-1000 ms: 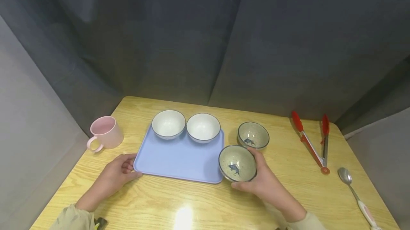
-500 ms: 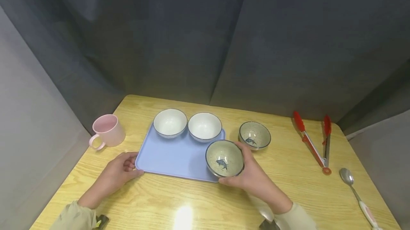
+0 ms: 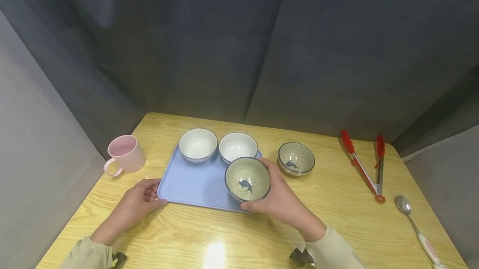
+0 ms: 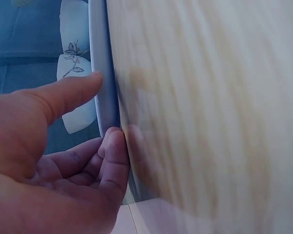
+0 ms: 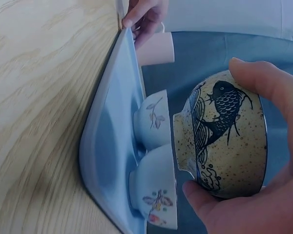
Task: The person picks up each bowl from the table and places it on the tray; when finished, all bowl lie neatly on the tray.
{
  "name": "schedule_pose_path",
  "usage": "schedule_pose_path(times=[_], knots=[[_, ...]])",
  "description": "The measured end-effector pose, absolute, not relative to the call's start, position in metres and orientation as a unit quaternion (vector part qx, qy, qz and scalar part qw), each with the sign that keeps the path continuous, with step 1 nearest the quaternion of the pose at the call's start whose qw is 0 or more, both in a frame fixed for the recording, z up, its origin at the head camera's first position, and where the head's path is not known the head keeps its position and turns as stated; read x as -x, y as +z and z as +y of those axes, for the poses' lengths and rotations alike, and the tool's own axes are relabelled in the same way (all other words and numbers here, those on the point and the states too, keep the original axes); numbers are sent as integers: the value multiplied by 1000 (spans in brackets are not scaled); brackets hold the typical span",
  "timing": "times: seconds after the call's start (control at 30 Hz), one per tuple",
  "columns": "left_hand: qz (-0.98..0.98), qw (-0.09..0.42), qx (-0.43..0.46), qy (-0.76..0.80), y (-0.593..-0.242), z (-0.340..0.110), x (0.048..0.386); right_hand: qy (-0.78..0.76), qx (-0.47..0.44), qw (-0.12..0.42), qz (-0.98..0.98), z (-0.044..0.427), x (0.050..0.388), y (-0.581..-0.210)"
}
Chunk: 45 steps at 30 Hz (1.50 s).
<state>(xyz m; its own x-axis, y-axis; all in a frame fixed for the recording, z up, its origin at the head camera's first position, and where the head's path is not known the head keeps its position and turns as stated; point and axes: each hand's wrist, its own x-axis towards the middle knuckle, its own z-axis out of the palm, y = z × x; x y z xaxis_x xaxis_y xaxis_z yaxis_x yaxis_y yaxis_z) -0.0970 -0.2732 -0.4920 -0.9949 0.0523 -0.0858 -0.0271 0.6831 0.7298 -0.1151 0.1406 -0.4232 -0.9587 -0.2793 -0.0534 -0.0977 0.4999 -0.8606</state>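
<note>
Held bowl (image 3: 247, 177) farther left, tray's (image 3: 198, 188) right edge mostly hidden from above

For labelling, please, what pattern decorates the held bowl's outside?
Dark fish and waves, clearest in right wrist view.

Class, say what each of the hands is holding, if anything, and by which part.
Right hand: the speckled fish bowl, by opposite sides of its outer wall. Left hand: the blue tray, by its near left corner.
</note>
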Motion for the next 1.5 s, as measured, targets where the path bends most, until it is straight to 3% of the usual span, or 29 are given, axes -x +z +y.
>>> schedule_pose_path(times=[0.53,1.1,1.5], knots=[[913,57,-7,404,-490,-274,97,-510,133,109,843,92,114,-421],[913,34,-17,407,-492,-273,97,-510,171,147,830,36,119,-444],[912,37,-16,408,-491,-272,97,-512,165,137,832,9,126,-451]])
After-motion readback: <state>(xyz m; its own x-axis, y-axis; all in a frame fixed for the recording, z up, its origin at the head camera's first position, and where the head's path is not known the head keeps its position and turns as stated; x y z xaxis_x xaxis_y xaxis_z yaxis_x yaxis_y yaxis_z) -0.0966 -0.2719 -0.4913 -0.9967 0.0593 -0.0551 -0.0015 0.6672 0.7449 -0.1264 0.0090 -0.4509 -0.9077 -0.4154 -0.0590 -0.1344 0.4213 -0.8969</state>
